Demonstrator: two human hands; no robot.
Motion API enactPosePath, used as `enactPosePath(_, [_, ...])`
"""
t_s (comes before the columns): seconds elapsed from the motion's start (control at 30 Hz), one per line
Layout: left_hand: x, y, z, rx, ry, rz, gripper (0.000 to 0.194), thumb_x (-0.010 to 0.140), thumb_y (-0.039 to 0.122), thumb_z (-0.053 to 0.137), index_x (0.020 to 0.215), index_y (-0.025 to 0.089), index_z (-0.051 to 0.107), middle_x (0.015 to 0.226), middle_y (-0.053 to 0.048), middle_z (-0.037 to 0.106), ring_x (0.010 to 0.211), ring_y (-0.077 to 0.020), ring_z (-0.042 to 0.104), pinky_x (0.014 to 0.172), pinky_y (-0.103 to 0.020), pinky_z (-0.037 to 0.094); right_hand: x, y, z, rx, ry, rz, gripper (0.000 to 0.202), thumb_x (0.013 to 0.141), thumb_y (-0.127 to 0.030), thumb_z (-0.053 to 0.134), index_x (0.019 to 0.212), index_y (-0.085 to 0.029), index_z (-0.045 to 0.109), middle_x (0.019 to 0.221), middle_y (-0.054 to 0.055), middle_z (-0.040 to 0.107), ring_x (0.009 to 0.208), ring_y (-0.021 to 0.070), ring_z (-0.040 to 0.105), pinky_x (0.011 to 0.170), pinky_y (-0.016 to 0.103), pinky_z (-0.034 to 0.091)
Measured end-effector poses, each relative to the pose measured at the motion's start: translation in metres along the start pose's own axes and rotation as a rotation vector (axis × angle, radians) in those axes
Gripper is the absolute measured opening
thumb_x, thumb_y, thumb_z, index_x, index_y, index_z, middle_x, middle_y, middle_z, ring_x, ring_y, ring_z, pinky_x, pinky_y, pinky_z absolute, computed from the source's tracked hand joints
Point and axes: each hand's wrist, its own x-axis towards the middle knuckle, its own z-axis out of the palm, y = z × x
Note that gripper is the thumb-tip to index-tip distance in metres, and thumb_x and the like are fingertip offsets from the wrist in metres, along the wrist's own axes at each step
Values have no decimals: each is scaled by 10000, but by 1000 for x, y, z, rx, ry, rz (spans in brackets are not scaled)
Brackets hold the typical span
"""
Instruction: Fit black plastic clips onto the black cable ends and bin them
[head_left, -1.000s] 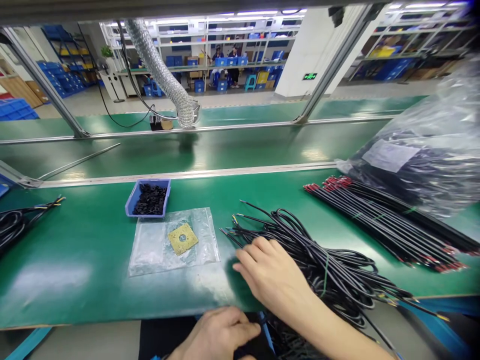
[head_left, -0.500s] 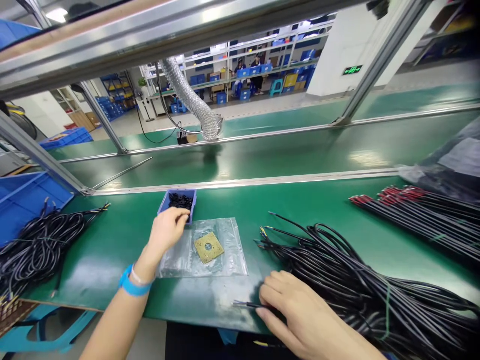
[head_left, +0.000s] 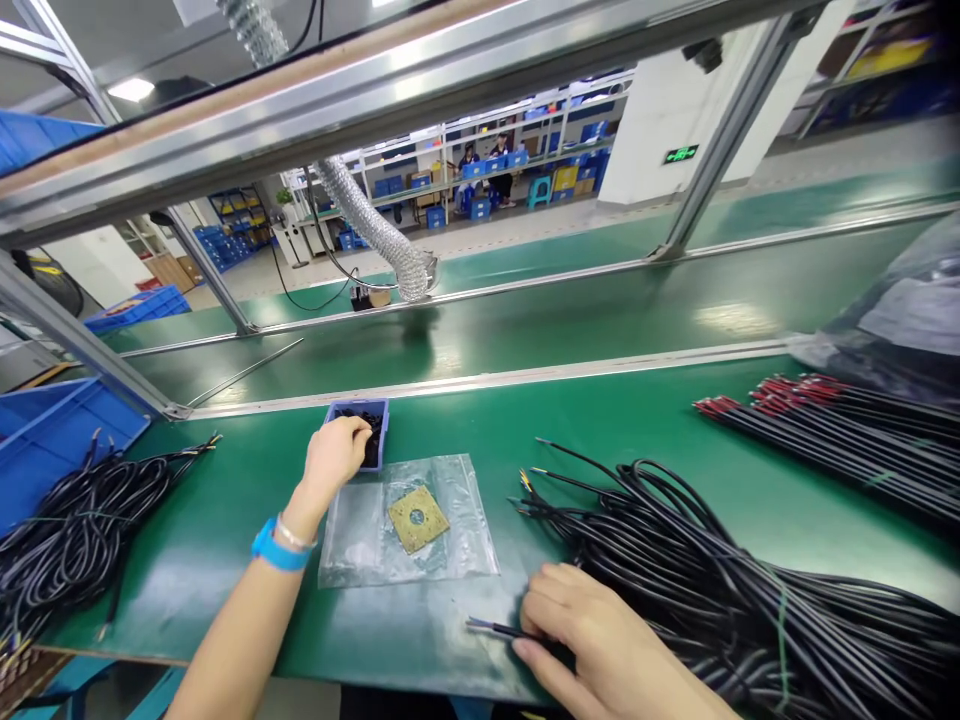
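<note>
A: Start close in. What is the right hand doing?

B: It's curled around a black cable at the near edge of the table, with the thin wire ends poking out past the thumb, towards the left.

A: Is that a good grip?

B: I'd say so. A hold just behind the wire ends should leave them free and easy to see. I'd go easy on the squeeze, so they don't bend against the table.

A: And just beside it?

B: A heap of looped cables on the right, tied with a green strip. Best not to let the held one snag in there.

A: Further up?

B: A clear plastic bag lies flat, with a square plate showing on it or in it; I can't tell which.

A: The left hand?

B: Well apart from the right, reaching over the bag's far corner to a small blue tub of black pieces. Its fingers are bunched at the tub; whether they grip a piece, I can't tell.

A: Any advice there?

B: Pinch one piece from the top with the fingertips; raking could tangle or spill them.

A: Beyond?

B: A silvery hose hangs past the table's far rail.
</note>
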Motion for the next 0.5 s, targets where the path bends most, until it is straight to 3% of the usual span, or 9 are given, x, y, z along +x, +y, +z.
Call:
enactPosePath(0.13, [-61, 26, 19, -127, 23, 181, 188, 945, 274, 510, 951, 216, 689, 933, -26, 746, 850, -171, 688, 780, -248, 511, -1, 2, 0, 75, 55, -8, 109, 891, -155, 491, 829, -209, 562, 744, 2, 607, 687, 161, 555, 667, 293, 429])
enactPosePath(0.23, [-91, 42, 45, -135, 99, 391, 161, 933, 198, 522, 896, 179, 677, 912, -71, 706, 809, -192, 658, 756, -293, 515, -2, 4, 1, 102, 99, -35, 145, 908, -149, 481, 993, -217, 577, 821, 1, 661, 712, 154, 601, 691, 287, 456])
enactPosePath(0.33, [-97, 49, 57, -80, 108, 422, 180, 919, 143, 516, 825, 168, 669, 902, -96, 663, 773, -219, 612, 686, -335, 494, -2, 5, 3, 98, 146, -57, 174, 908, -143, 494, 1048, -218, 566, 863, 6, 681, 733, 149, 623, 698, 276, 471])
enactPosePath(0.5, [-84, 53, 48, -129, 14, 463, 218, 883, 80, 523, 713, 179, 616, 813, -70, 639, 771, -226, 578, 676, -349, 471, -1, 3, 1, 73, 254, -78, 124, 914, -145, 501, 1000, -206, 567, 815, 6, 670, 689, 142, 606, 654, 270, 470])
